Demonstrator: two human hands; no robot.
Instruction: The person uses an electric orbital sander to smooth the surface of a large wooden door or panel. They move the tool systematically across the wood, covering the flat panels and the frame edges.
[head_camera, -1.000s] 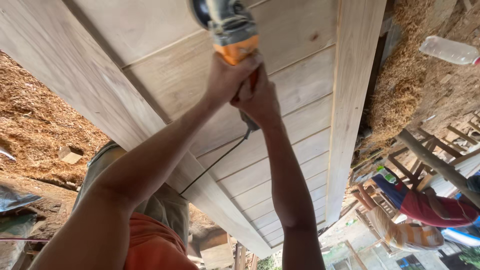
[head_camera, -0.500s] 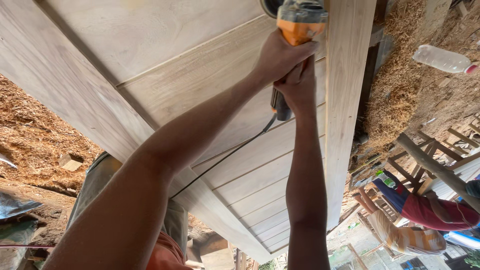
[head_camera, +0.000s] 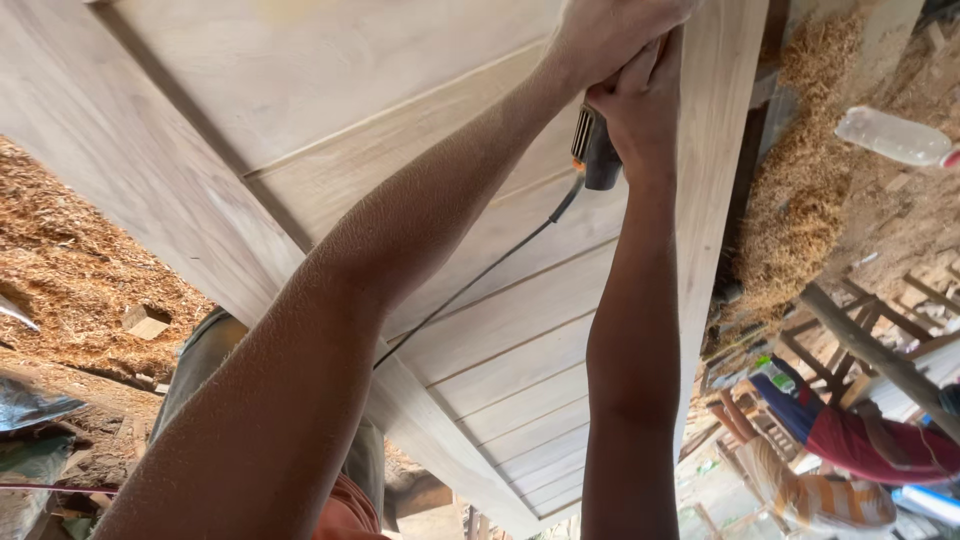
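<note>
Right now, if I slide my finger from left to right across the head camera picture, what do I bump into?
Sawdust pile → small wooden block → left forearm → black power cord → right forearm → plastic bottle.

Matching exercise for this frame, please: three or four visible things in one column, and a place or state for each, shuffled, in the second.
Things:
1. power tool handle
2. plastic bottle
3. wood block
4. black cord

Places or states:
A. lying on the ground right of the wooden door panel
B. trailing across the panel's slats toward the person
C. gripped by the left hand and right hand at the top edge
D. sitting in sawdust left of the panel

Pairs: 1-C, 2-A, 3-D, 4-B
</note>
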